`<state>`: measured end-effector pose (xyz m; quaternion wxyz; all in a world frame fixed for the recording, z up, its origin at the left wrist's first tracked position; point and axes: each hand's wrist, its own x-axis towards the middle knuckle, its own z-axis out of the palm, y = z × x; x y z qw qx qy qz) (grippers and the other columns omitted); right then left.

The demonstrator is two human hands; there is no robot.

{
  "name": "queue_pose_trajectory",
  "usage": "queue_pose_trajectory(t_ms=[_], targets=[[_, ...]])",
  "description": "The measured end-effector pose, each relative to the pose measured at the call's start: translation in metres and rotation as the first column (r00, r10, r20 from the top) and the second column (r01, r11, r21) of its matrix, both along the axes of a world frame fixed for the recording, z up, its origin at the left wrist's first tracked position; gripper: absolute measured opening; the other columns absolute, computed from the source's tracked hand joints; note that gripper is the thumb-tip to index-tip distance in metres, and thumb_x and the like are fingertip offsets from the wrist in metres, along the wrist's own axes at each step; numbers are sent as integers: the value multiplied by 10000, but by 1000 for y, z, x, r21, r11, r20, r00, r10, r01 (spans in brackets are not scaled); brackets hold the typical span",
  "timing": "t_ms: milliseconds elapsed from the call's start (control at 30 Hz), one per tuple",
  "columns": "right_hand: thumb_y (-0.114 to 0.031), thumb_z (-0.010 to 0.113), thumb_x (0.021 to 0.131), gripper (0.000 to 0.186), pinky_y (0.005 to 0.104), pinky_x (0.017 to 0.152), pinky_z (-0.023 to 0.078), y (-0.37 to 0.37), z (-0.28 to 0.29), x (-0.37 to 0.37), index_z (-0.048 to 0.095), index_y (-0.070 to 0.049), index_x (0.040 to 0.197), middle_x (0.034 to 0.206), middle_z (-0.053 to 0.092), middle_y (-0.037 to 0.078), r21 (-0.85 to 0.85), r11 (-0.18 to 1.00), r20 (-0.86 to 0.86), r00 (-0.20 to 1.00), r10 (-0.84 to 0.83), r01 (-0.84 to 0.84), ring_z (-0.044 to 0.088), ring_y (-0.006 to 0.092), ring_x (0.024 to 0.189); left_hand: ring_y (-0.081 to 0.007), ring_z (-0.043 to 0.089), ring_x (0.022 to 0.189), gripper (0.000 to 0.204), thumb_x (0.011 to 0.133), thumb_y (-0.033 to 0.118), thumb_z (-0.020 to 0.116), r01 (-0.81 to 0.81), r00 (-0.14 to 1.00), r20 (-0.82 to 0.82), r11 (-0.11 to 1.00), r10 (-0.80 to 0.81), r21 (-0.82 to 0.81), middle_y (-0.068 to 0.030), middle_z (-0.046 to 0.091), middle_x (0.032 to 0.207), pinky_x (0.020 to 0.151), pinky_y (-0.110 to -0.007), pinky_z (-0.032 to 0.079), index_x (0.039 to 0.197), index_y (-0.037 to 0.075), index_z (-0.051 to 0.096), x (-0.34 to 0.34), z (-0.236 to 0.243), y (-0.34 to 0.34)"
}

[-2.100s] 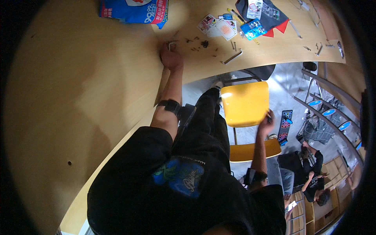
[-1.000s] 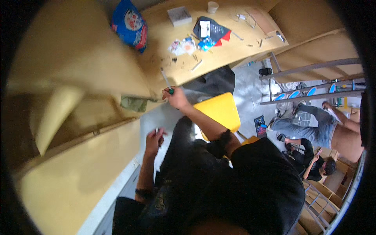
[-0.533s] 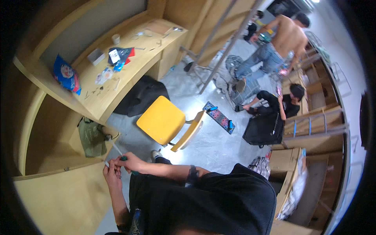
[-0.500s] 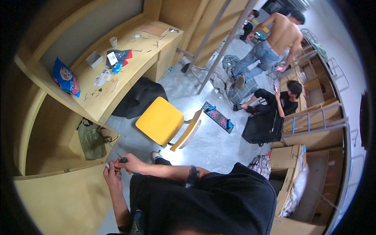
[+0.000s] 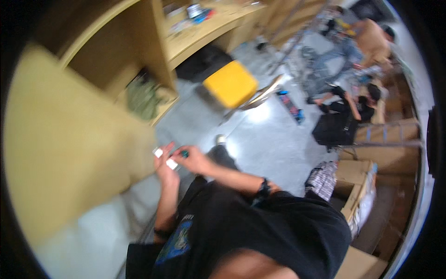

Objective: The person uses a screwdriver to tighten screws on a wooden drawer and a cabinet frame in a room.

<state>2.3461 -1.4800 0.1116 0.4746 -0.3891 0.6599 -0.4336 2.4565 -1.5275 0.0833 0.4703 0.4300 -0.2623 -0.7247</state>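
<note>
In front of the pale wooden panel, my left hand (image 5: pixel 166 168) is turned up with two small white pieces on it. One white piece (image 5: pixel 158 152) lies by the fingers and the other white piece (image 5: pixel 172 163) nearer the palm; their kind is too blurred to tell. Close beside it, my right hand (image 5: pixel 196 162) is closed round a screwdriver (image 5: pixel 185 154), of which only a bit of the green handle shows. Its fingertips reach toward the lower white piece; whether they touch it I cannot tell.
A yellow chair (image 5: pixel 231 84) stands ahead, by a wooden desk (image 5: pixel 204 37). An olive bag (image 5: pixel 142 100) sits in the open cabinet. The wooden panel (image 5: pixel 69 153) fills the left. Two people are at the far right, near a black case (image 5: pixel 332 130) and a push-up board (image 5: pixel 291 107).
The view has swung left and down, so the room sits higher and further right. My left hand has turned its palm up, and white pieces now show on it. The right hand keeps the screwdriver.
</note>
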Motion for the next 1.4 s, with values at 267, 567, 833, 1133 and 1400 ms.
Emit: queue_pose_trajectory(t_ms=[267,567,833,1133,1400], targets=[[-134,605,855,163,223,435,397,46,-30,111,600,14,924,636,540,8,81,953,235,935,267,-292,461,70,481,-115,567,766,215,934,241,511,-14,1000,-23,997,16,70,-139,629,1017,659,-248,479,985,32,518,107,9,64],[-175,556,891,170,237,425,395,63,7,145,565,-6,876,709,620,53,109,922,357,880,313,-372,468,87,462,-146,591,701,141,940,137,464,6,829,491,873,269,-488,-90,624,816,663,-272,457,947,1,501,160,37,60],[-91,524,860,168,233,438,390,55,11,155,568,32,966,722,607,68,229,972,389,920,-44,-51,459,88,479,-151,526,600,92,911,79,454,-503,464,148,397,874,-767,-54,561,704,564,-265,431,855,19,495,168,58,-48],[-90,552,835,170,236,469,415,102,-6,115,526,27,954,822,649,137,310,935,441,846,-300,171,439,96,484,-87,420,512,169,950,110,428,-364,894,118,856,431,-367,-10,474,624,469,-233,366,819,21,488,166,22,-62],[-48,571,807,131,246,474,425,123,6,83,504,12,901,840,667,139,167,951,493,814,-308,259,441,103,475,-164,602,662,170,953,173,462,300,946,200,925,-256,-233,-136,638,884,621,-282,492,987,11,502,130,33,-24]])
